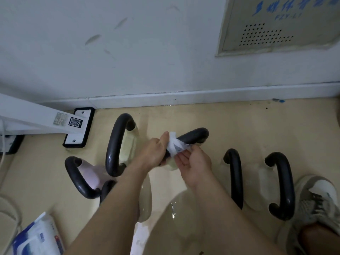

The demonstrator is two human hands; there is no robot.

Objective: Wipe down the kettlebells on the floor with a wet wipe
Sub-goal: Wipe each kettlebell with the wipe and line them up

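Wiping: your left hand clamps the wipe round the handle, your right hand pinches its loose end | kettlebell sits on the floor by the wall, others beside it | likely heavy, rigid, stable; wipe limp and wet, so grip at the handle.

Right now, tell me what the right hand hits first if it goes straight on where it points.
The right hand points up-left, fingertips at the wet wipe wrapped round the kettlebell handle. It would press into that wipe at once, probably with the left hand just behind.
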